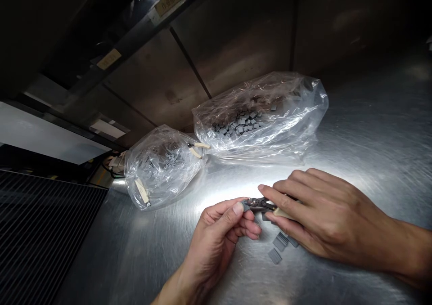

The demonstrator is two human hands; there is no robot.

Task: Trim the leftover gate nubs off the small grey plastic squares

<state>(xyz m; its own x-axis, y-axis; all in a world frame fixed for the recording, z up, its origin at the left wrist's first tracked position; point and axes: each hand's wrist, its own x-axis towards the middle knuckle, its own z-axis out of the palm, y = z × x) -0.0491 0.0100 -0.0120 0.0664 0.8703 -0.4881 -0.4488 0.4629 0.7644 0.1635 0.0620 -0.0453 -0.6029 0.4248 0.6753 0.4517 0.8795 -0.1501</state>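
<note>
Between the thumb and fingers of my left hand [219, 235] is a small grey piece [245, 204]. My right hand [324, 215] is wrapped round a pair of pliers [259, 203] with dark metal jaws and cream handles, mostly covered by the fingers. The tips of the jaws meet the grey piece at my left fingertips. Beneath and beside my right hand, several grey ribbed pieces [275, 255] lie on the metal table [151, 246].
Behind my hands, a large clear plastic bag [286, 134] holds many small grey blocks [241, 125]. A smaller bag [158, 174] with grey bits stands left of it. Another cream-handled tool [199, 146] rests where the bags meet. A dark slatted surface [40, 233] is at the left.
</note>
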